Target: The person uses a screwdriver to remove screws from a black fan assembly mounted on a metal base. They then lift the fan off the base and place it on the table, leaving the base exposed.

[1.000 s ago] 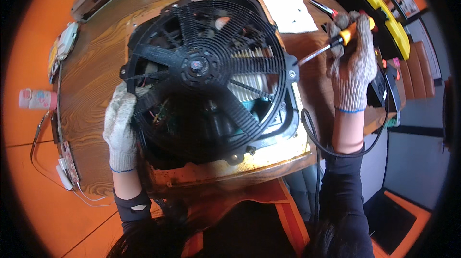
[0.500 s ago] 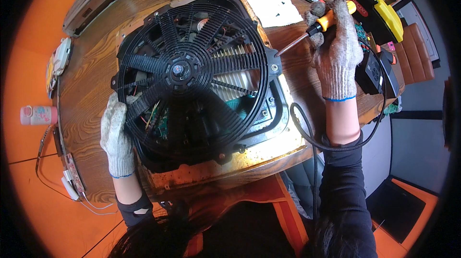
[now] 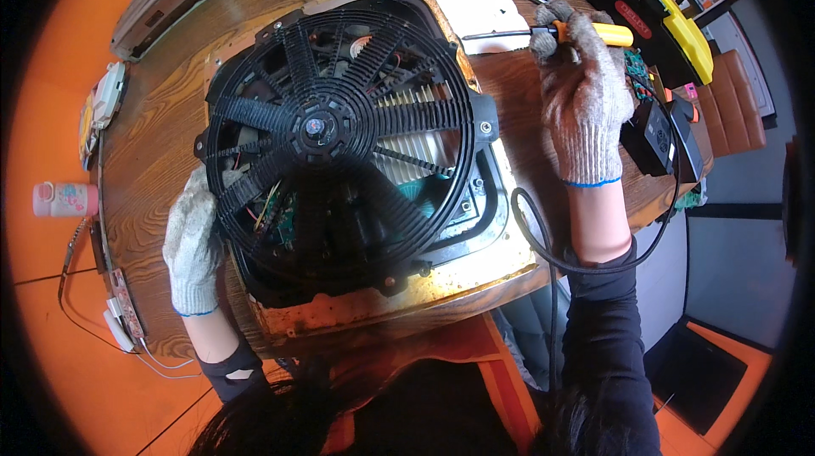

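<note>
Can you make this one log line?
white-gloved left hand: at edge of round black fan | white-gloved right hand: holding yellow-handled screwdriver

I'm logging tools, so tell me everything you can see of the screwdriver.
The screwdriver has a yellow-orange handle that looks plastic, a dark collar and a slim, dark, metallic shaft. The gloved right hand grips it, fingers partly hiding handle and collar. It appears nearly level, shaft pointing left, seen against the paper; whether its tip touches anything is unclear.
</note>
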{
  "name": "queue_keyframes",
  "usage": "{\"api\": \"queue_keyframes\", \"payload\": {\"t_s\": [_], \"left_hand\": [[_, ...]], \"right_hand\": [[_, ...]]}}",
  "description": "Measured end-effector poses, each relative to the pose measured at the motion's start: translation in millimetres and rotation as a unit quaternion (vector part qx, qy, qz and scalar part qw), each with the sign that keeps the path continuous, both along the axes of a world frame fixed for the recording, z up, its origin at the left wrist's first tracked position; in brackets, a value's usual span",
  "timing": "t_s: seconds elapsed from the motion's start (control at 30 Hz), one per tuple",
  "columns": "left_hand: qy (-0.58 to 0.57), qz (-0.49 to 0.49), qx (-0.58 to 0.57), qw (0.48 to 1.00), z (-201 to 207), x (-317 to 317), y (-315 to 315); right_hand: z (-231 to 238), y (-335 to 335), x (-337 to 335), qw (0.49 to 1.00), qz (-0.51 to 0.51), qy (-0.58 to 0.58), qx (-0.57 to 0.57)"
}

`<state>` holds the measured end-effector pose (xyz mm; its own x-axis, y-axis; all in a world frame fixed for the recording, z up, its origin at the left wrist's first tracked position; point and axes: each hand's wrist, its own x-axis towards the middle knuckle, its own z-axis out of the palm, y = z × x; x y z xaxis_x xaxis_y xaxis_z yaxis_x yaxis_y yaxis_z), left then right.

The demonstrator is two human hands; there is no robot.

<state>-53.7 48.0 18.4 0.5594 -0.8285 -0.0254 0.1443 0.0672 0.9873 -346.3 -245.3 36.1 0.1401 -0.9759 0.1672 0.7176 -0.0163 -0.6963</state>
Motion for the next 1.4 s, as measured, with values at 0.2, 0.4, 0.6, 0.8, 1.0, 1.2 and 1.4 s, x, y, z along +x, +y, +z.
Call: {"api": "queue_keyframes", "payload": {"t_s": [0.2, 0.4, 0.6, 0.8, 1.0, 1.2, 1.4], "left_hand": [[-0.049, -0.055, 0.014, 0.997, 2.3, 26.1, 32.5], [-0.17, -0.067, 0.157, 0.97, 14.8, 20.8, 26.8], [-0.405, 0.01, 0.14, 0.904, 23.1, 3.3, 22.7], [-0.322, -0.025, 0.155, 0.934, 32.1, 7.2, 15.7], [-0.225, 0.064, 0.093, 0.968, 23.7, 6.9, 4.2], [-0.189, 0.049, 0.009, 0.981, 1.8, 11.0, -7.2], [-0.23, 0.018, -0.042, 0.972, -5.0, 19.1, -27.1]], "right_hand": [[-2.9, 1.1, 1.0, 0.998, -0.003, 0.063, -0.015], [-2.3, 4.2, 5.0, 0.996, -0.053, 0.073, -0.002], [-2.4, 0.9, 1.8, 0.996, -0.068, 0.062, 0.005], [-13.7, -12.1, -14.4, 0.998, 0.042, 0.043, -0.035], [-21.6, -33.8, -30.4, 0.991, 0.115, 0.031, 0.06], [-17.0, -16.0, -12.2, 0.939, 0.248, -0.077, 0.226], [-13.1, 28.8, 13.5, 0.946, 0.253, 0.109, 0.173]]}}
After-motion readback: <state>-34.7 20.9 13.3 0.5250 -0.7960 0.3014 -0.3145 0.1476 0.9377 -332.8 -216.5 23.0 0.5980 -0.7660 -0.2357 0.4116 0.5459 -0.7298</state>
